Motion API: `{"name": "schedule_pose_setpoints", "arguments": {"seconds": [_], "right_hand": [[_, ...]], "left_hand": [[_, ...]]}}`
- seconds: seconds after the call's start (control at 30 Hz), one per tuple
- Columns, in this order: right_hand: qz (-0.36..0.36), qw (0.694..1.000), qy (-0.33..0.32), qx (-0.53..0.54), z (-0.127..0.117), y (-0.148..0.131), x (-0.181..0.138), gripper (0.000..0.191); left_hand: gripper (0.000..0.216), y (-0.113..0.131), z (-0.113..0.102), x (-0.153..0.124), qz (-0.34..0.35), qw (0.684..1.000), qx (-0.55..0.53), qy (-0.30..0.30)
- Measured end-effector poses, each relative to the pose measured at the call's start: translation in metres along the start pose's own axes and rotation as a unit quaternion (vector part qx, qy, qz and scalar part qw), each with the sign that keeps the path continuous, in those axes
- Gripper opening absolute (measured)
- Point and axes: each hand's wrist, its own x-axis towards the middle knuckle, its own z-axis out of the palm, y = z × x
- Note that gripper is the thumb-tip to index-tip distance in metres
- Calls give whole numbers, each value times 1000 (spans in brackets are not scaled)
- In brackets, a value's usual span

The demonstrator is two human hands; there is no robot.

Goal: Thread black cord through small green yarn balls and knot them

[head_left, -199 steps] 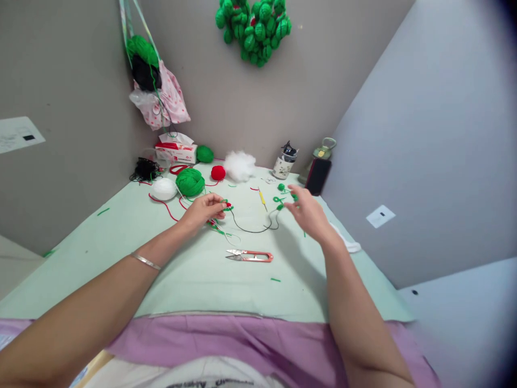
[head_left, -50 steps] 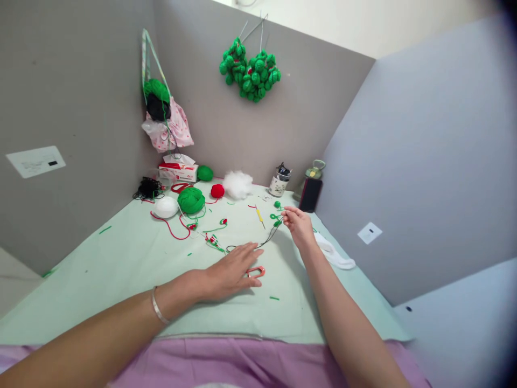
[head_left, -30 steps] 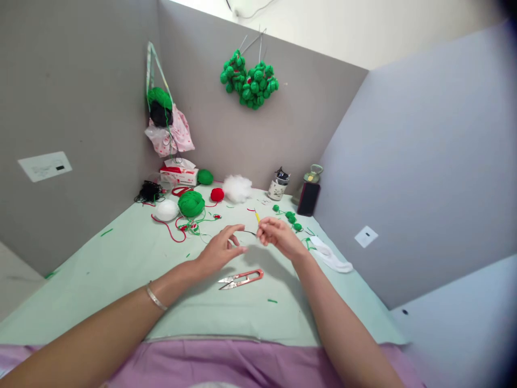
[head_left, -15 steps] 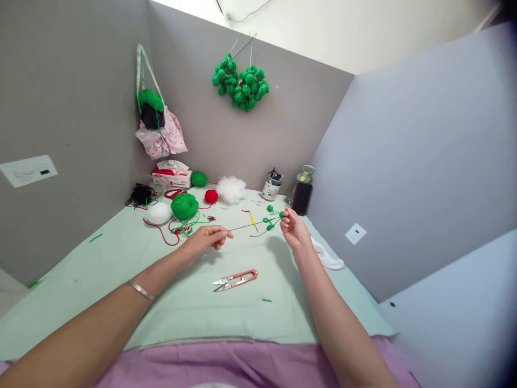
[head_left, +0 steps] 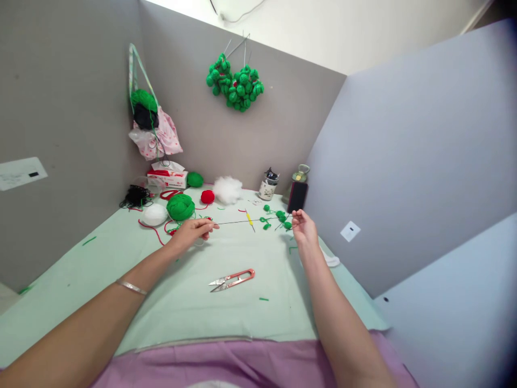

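A thin black thread runs taut between my two hands above the pale green table cover. My left hand pinches its left end, close to the green yarn ball. My right hand pinches the right end, beside small green crocheted pieces. Red-handled thread snips lie on the cover between my forearms, nearer to me. A yellow-handled crochet hook lies under the thread.
At the back stand a white yarn ball, a red yarn ball, white stuffing, a tissue box, a small jar and a dark phone. Green crocheted balls and a bag hang on the partition walls.
My left hand left the snips, met the right hand and took the thread. Both hands then moved apart, pulling the black thread straight and longer.
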Motion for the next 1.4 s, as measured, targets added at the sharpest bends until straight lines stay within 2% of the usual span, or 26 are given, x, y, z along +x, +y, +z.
{"name": "schedule_pose_setpoints", "arguments": {"seconds": [0.1,0.17,0.33,0.37,0.43,0.5,0.53,0.6,0.67,0.73,0.83,0.93,1.1,1.23,1.4], "right_hand": [[3,1000,-18,-15,6,-3,-5,24],[14,998,-51,-32,15,0,-16,25],[84,972,-198,-99,53,24,-77,29],[102,958,-242,-120,59,30,-92,28],[129,899,-369,-196,69,38,-118,25],[140,855,-440,-236,74,41,-133,23],[139,846,-453,-243,75,40,-136,23],[124,852,-449,-238,74,38,-135,24],[94,875,-416,-229,72,35,-128,25],[70,894,-384,-220,71,34,-122,24],[57,906,-364,-207,71,35,-119,24],[40,914,-351,-198,71,38,-119,24],[17,922,-330,-203,70,42,-117,22],[15,918,-336,-209,70,43,-118,21],[20,910,-361,-204,72,41,-126,22]], "left_hand": [[35,4,5,-4,0,1000,23,3],[29,6,14,-9,0,1000,25,4],[22,10,37,-21,21,998,40,-37],[22,10,40,-23,28,997,46,-48],[24,11,41,-25,41,996,54,-60],[26,11,39,-24,48,996,55,-56],[28,12,38,-23,45,996,51,-49],[30,12,35,-21,19,998,30,-51],[32,12,34,-20,-29,996,-15,-79],[32,11,36,-21,-76,987,-84,-118],[28,13,39,-24,-111,964,-191,-150],[23,15,38,-24,-125,944,-268,-149],[20,17,28,-18,-123,920,-353,-114],[22,20,26,-18,-113,926,-350,-86],[29,18,32,-20,-73,976,-203,-25]]}}
